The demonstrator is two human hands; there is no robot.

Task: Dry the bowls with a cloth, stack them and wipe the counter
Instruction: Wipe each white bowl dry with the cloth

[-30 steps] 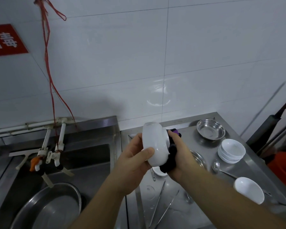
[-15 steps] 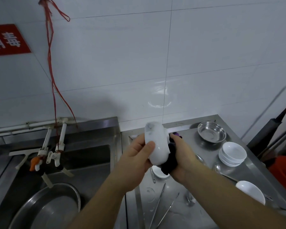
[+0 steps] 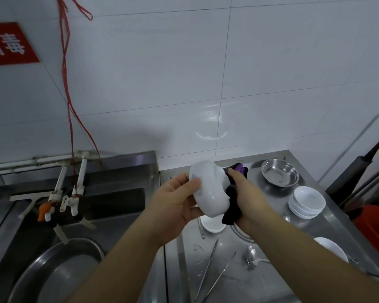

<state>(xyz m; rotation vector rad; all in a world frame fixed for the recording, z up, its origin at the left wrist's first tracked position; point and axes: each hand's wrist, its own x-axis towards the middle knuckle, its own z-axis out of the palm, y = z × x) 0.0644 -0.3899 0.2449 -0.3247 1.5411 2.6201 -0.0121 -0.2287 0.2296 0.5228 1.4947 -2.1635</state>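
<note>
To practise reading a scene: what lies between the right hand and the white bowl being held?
In the head view, a dark cloth lies between the right hand and the bowl; the left hand grips the bowl's other side.

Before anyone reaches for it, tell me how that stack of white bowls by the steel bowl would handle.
The stack of white bowls looks glazed and glossy, so probably slick and breakable. Nested and shallow, it likely sits steady on the counter, though a sideways push might shift the top bowl.

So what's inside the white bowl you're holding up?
The right hand pushes a dark purple cloth into the white bowl. Its inside faces away, so anything else there is hidden.
</note>
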